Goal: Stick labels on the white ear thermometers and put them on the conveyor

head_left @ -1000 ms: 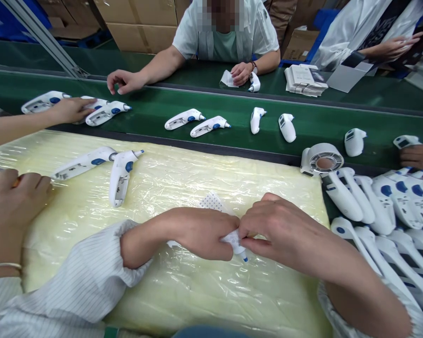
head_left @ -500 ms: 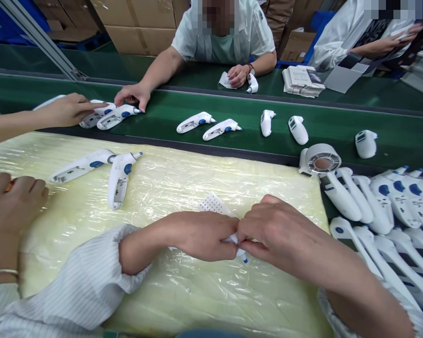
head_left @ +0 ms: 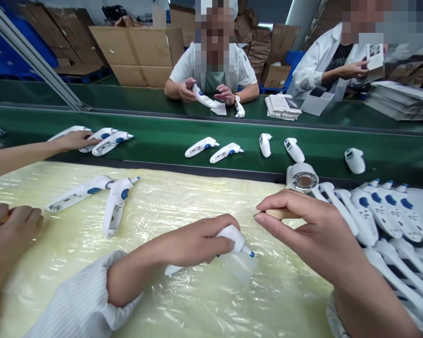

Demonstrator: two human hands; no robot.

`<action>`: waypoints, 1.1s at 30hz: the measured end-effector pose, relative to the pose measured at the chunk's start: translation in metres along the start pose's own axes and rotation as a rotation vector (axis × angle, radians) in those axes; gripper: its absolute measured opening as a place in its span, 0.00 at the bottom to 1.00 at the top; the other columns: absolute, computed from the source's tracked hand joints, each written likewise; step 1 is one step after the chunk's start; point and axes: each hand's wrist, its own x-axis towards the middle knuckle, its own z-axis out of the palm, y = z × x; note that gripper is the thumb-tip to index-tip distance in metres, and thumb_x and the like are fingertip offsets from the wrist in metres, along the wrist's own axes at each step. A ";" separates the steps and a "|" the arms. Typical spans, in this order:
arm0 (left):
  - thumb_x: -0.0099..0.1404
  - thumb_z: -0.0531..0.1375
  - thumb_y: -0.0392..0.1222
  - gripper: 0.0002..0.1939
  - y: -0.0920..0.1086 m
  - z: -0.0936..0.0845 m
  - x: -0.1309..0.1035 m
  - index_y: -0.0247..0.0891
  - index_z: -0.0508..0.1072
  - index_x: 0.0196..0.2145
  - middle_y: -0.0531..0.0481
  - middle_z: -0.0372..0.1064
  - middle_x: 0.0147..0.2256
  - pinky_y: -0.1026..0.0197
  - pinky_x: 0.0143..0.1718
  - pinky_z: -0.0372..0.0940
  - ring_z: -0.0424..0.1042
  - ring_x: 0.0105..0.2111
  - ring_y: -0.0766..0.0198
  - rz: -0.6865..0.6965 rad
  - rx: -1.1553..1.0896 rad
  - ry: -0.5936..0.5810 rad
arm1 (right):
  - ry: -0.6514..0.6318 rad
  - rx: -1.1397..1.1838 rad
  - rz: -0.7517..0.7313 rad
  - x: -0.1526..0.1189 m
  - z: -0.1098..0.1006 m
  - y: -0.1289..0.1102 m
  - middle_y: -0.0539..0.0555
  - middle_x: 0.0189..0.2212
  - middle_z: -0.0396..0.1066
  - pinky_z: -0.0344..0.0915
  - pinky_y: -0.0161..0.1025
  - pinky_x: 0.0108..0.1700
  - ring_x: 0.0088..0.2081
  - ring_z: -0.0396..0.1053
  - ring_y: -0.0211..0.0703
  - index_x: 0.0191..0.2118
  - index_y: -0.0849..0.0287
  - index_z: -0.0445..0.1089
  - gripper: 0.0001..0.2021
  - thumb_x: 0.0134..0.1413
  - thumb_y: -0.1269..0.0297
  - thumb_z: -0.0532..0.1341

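Note:
My left hand [head_left: 193, 241] is closed around a white ear thermometer [head_left: 233, 237], whose blue-tipped probe points right. The palm hides most of its body, and one white end shows below the wrist side. A translucent sheet [head_left: 245, 270] hangs or lies just under the probe; which, I cannot tell. To the right, my right hand [head_left: 303, 225] has thumb and forefinger brought together in a pinch. A small beige piece with a thin dark tip shows between them, too small to name. Two more ear thermometers [head_left: 115, 206] with open backs lie on the plastic-covered mat [head_left: 155, 192] at the left.
Several thermometers [head_left: 227, 152] lie on the green conveyor belt [head_left: 162, 136]. A tape dispenser [head_left: 303, 177] stands by rows of thermometers [head_left: 391, 211] at right. A neighbour's hands [head_left: 10, 234] are at the left. Across the belt, one person handles a thermometer [head_left: 203, 97], another a printed box.
My hands have come apart; the right has moved up and right, uncovering the thermometer's head. Across the belt, the person has drawn back an arm and holds a thermometer. The view has tilted up.

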 end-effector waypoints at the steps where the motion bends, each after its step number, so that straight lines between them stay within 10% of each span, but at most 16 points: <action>1: 0.68 0.53 0.46 0.11 -0.001 0.000 0.000 0.42 0.66 0.45 0.53 0.62 0.38 0.63 0.32 0.61 0.63 0.31 0.65 0.010 -0.061 0.029 | 0.036 0.035 0.044 0.001 0.001 -0.001 0.50 0.32 0.76 0.68 0.37 0.36 0.33 0.72 0.41 0.38 0.52 0.74 0.05 0.62 0.60 0.62; 15: 0.66 0.55 0.49 0.13 -0.004 0.004 -0.002 0.43 0.63 0.47 0.56 0.61 0.31 0.64 0.32 0.60 0.63 0.29 0.67 0.114 -0.272 0.290 | 0.072 0.207 0.175 0.006 0.012 0.005 0.53 0.35 0.76 0.70 0.34 0.31 0.36 0.74 0.43 0.36 0.53 0.75 0.10 0.60 0.53 0.63; 19: 0.65 0.56 0.51 0.14 -0.015 -0.002 0.007 0.42 0.64 0.44 0.58 0.61 0.24 0.65 0.24 0.57 0.61 0.20 0.69 0.131 -0.453 0.455 | -0.104 0.037 0.197 0.002 0.022 -0.001 0.52 0.37 0.77 0.72 0.40 0.35 0.37 0.75 0.46 0.40 0.51 0.76 0.10 0.60 0.53 0.63; 26: 0.69 0.57 0.50 0.13 -0.021 -0.104 0.059 0.37 0.66 0.41 0.54 0.65 0.29 0.65 0.29 0.65 0.67 0.25 0.68 0.245 -0.612 1.003 | -0.631 -0.409 0.178 -0.017 0.083 -0.007 0.60 0.43 0.78 0.72 0.53 0.42 0.39 0.77 0.60 0.52 0.59 0.73 0.26 0.45 0.61 0.72; 33: 0.71 0.59 0.46 0.13 -0.026 -0.192 0.120 0.33 0.72 0.46 0.47 0.72 0.41 0.58 0.36 0.72 0.73 0.35 0.63 0.126 -0.422 1.151 | -0.440 -0.509 -0.022 -0.004 0.069 0.019 0.52 0.35 0.74 0.64 0.38 0.36 0.32 0.74 0.44 0.39 0.54 0.76 0.23 0.43 0.89 0.58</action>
